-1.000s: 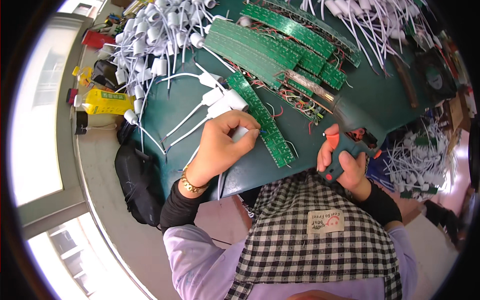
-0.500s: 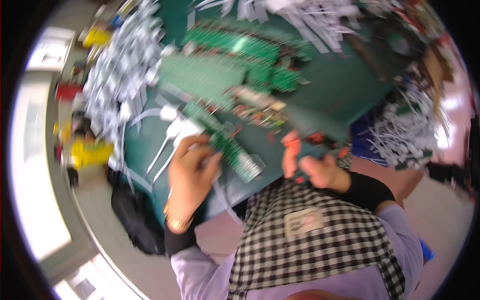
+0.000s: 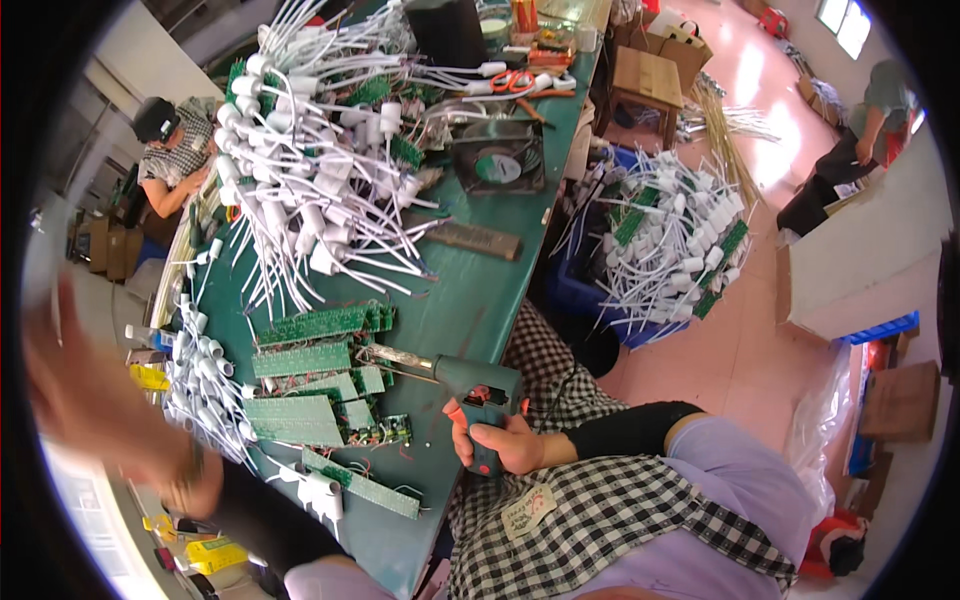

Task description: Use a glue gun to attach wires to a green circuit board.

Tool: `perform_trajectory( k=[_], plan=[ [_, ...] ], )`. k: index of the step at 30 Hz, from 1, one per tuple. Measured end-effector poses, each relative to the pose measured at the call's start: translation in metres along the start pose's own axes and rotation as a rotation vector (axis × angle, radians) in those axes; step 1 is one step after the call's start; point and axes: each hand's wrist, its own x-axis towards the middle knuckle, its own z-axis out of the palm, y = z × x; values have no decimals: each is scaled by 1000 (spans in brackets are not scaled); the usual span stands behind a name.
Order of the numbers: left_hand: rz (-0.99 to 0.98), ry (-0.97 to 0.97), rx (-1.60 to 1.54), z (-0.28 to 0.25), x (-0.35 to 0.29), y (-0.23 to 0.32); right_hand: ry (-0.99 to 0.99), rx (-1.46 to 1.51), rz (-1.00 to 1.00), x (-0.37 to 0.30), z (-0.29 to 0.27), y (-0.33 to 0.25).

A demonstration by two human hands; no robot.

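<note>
My right hand is wrapped round the grip of a dark green soldering gun with an orange-red trigger. Its metal tip points left, close to several green circuit boards grouped on the green table. Just in front of them lies a separate narrow board strip, with a white cabled connector at its left end. My left hand is raised beyond the table's left side, away from the boards. Motion smears its fingers, and I cannot make out anything in it.
White connectors with cables pile up on the far table. Beside them are a black fan, a flat bar and orange-handled scissors. A blue crate of cabled boards stands right. Two other people are farther off.
My left hand has left the strip board and swung up and left. My right hand still grips the soldering gun, now lower left in view. The view has turned to the right.
</note>
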Motion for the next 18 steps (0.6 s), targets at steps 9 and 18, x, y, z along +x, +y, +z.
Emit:
perform_trajectory(
  k=[9,18],
  plan=[
    [268,-146,-122,154,-9,45,64,44,-142,0,-12,-16],
    [-400,-585,499,-79,-125,-81,-32,105,-56,27,-7,-7]
  ],
)
